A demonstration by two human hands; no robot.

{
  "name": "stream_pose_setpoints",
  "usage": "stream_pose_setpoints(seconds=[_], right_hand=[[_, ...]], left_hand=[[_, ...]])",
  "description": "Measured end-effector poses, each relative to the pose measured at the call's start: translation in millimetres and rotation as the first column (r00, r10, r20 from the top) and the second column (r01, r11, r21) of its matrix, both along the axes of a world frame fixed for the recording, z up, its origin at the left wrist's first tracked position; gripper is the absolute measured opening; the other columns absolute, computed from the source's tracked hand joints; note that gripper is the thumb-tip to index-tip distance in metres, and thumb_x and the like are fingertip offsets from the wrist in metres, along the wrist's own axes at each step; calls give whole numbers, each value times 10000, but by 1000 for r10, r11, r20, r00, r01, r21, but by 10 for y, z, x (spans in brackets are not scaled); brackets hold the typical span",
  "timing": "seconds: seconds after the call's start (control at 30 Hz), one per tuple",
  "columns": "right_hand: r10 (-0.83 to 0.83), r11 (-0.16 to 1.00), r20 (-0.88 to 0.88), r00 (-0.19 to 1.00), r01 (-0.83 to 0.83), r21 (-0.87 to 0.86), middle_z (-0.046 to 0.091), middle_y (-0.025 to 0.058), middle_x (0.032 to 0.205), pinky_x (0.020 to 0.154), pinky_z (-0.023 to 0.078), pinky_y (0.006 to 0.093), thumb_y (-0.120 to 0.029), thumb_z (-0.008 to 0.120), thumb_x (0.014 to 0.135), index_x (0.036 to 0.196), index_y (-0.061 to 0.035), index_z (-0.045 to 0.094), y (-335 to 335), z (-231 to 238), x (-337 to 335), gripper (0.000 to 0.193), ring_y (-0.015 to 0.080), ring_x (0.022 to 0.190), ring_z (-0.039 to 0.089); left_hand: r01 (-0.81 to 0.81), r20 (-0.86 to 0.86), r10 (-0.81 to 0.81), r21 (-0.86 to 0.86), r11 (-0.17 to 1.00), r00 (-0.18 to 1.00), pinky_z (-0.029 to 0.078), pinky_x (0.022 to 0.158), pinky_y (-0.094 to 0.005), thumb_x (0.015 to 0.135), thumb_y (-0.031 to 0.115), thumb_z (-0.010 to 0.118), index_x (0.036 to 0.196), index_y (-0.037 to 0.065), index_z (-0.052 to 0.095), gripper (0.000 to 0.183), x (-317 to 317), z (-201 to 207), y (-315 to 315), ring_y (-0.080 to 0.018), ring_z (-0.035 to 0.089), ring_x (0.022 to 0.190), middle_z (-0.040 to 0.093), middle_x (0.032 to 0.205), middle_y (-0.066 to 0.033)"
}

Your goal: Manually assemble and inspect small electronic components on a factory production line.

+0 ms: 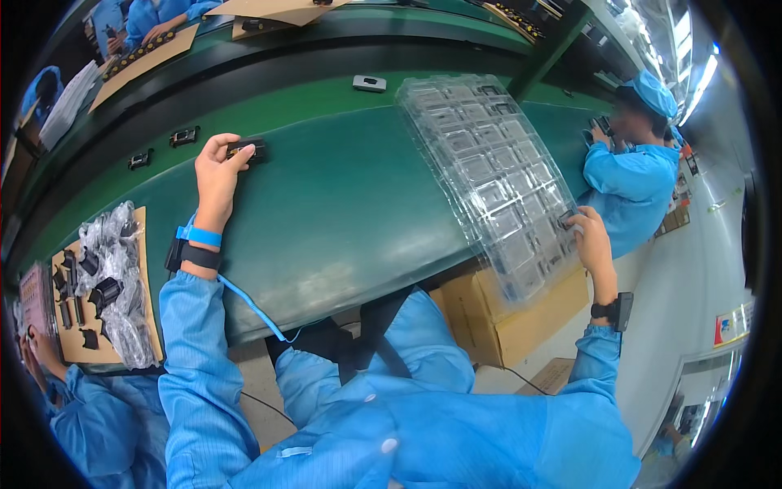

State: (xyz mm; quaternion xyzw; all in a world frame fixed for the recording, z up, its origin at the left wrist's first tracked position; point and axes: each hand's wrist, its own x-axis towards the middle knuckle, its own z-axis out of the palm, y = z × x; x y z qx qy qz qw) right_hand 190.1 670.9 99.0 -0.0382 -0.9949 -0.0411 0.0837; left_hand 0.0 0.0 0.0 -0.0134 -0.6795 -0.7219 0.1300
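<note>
Green matting lies beneath the left fingers in the head view. The left hand has thumb and fingers closed on a small black part, probably light and rigid, best taken by its sides. At the right hand's fingertips sits a dark piece, by the clear tray's edge; whether they clamp it, I cannot tell. Left of them spreads the tray, likely thin, flexible, slick: hold its rim.
</note>
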Motion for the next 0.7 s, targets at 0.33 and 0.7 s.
stream_pose_setpoints(seconds=[0.33, 0.7], right_hand=[[149, 989, 88, 985, -147, -33, 660, 176, 1056, 886, 510, 475, 117, 689, 757, 923, -12, 608, -163, 431, -174, 225, 422, 1074, 627], [558, 662, -200, 806, -577, -478, 723, 183, 970, 767, 549, 382, -118, 788, 884, 1155, -9, 723, -2651, 525, -236, 300, 352, 853, 691]], left_hand=[[-11, 3, 11, -32, 999, 1000, 529, 747, -240, 919, 50, 786, 1161, 29, 634, 286, -9, 36, -23, -99, 680, 906, 726, 1001, -36], [-44, 7, 44, -34, 998, 999, 539, 742, -258, 902, 32, 791, 1169, 16, 633, 311, 39, -17, -126, -122, 695, 920, 731, 1014, -59]])
